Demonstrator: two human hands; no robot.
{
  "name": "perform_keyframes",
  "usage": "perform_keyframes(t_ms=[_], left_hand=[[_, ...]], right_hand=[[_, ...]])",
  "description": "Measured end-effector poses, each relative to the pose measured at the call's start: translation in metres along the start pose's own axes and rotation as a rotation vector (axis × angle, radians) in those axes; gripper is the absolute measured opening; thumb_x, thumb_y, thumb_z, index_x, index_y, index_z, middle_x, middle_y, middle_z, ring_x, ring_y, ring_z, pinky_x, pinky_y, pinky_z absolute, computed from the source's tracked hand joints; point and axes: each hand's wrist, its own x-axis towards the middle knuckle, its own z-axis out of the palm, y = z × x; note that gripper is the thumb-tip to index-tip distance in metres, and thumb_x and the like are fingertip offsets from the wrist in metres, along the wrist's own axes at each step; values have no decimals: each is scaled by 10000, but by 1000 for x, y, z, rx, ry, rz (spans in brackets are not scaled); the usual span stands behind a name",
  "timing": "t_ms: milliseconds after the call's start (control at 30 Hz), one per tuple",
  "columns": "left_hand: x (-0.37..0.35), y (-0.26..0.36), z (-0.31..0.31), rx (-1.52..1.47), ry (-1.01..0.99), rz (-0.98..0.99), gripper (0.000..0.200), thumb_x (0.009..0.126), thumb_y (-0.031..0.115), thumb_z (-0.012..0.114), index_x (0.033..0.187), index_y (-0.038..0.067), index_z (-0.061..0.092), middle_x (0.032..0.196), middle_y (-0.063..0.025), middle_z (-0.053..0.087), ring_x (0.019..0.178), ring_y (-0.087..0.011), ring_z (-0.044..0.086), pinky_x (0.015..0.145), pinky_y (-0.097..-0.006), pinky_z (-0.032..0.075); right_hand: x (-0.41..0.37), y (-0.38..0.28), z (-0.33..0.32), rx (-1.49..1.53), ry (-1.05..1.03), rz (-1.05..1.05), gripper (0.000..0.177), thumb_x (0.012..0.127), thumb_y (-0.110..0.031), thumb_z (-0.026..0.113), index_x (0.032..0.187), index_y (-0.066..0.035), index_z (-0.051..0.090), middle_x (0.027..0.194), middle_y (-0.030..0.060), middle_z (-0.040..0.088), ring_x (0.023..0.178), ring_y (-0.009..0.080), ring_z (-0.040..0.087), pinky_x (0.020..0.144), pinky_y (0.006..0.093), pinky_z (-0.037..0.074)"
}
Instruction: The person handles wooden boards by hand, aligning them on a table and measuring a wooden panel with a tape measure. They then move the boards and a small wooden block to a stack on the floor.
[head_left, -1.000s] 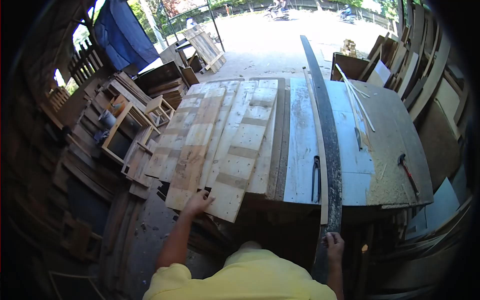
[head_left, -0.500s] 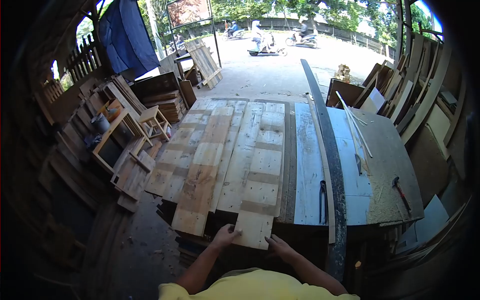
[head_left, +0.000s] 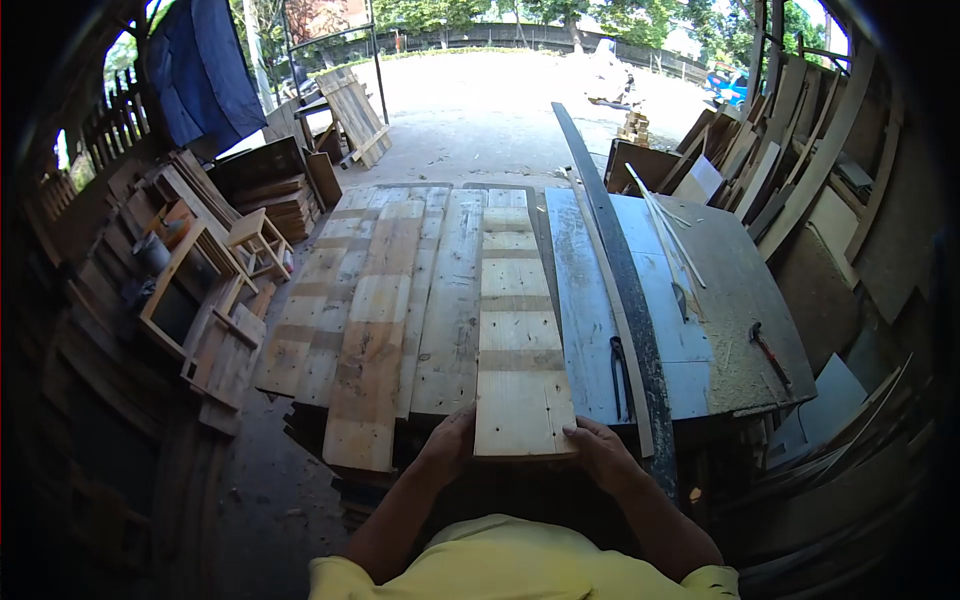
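A long pale wooden plank with darker cross bands and small nail holes runs away from me, its near end raised between my hands. My left hand grips the left edge near that end. At the right corner my right hand is closed on the same plank, thumb on top and fingers hidden beneath. Just left of it lies another pale board, and beyond that a browner plank whose near end juts toward me.
Right of the planks are a long dark beam, pincers, a hammer and sawdust on a worktop. Thin strips lie farther back. A small stool and leaning boards stand at the sides.
Both hands have lifted the plank's near end and shifted the plank along its neighbours. My view has turned slightly right. The motorbikes on the road have moved.
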Motion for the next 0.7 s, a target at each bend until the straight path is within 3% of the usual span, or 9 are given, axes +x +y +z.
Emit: perform_keyframes(t_ms=[100,167,267,367,467,700], left_hand=[[4,3,-1,-45,-53,73,389,1042,256,382,1303,-8,500,1299,-114,560,1169,-203,553,1021,-346,417],[5,5,0,-109,-55,88,405,1031,243,400,1369,23,439,1268,-120,568,1125,-217,573,953,-357,476],[6,10,1,-145,-171,120,392,1031,261,399,1350,37,447,1213,-114,579,1055,-217,596,891,-373,508],[-8,26,19,-119,-237,138,393,1029,280,402,1333,36,448,1177,-115,584,1015,-226,605,853,-398,523],[-8,28,15,-105,-346,161,360,1038,278,385,1294,33,448,1205,-110,567,1093,-223,583,879,-397,511],[-13,33,22,-106,-400,204,376,1039,279,377,1321,33,415,1216,-115,554,1098,-219,579,869,-398,516]], right_hand=[[-3,-23,10,77,-6,-14,368,961,-209,525,1232,39,499,1078,112,621,938,167,646,792,325,574],[-4,-33,16,68,1,-28,388,957,-225,527,1242,35,489,1088,116,618,947,175,650,784,329,581],[-4,-40,20,59,19,-67,485,945,-267,531,1298,54,444,1167,152,581,1026,211,624,809,365,570],[-11,-53,33,102,33,-85,471,946,-305,541,1281,20,476,1164,124,587,992,192,626,813,351,561],[-11,-58,35,92,11,-99,495,937,-322,549,1288,19,472,1199,131,570,1008,196,616,825,360,551],[-12,-60,37,95,5,-128,509,926,-300,555,1307,24,458,1195,139,573,997,201,619,809,354,555]])
